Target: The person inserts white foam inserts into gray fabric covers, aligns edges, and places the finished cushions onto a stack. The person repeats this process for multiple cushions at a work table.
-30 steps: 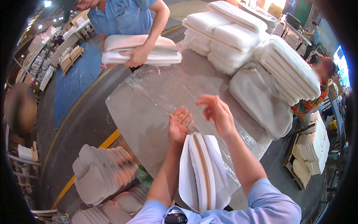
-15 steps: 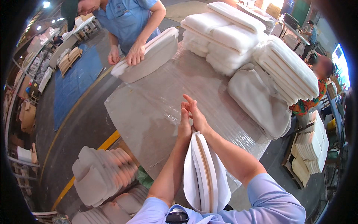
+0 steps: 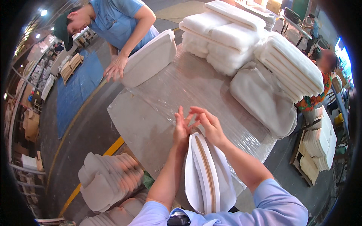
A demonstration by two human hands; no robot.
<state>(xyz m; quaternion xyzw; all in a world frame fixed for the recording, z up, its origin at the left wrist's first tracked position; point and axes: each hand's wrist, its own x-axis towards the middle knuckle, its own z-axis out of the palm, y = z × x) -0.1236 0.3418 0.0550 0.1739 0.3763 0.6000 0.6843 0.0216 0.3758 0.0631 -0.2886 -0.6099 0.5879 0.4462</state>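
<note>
My left hand [image 3: 182,131] reached forward over the counter [image 3: 149,116], its fingers [image 3: 180,114] stretched out and parted. My right hand [image 3: 211,128] came across from the other side, loosely open, with its fingers partly bent and aimed at the left ones. The fingertips overlapped in my view; I could not tell whether they actually touched.

The white padded piece [image 3: 222,180] stood on edge between my forearms [image 3: 167,177], close against my blue shirt [image 3: 271,201], its brown strip [image 3: 205,165] running lengthwise along the top. Its narrow far end sat just below my hands, outside the grasp of either. Across from me, a co-worker's hand [image 3: 117,67] lay spread beside a pale padded piece [image 3: 149,60] at the counter's far edge.
</note>
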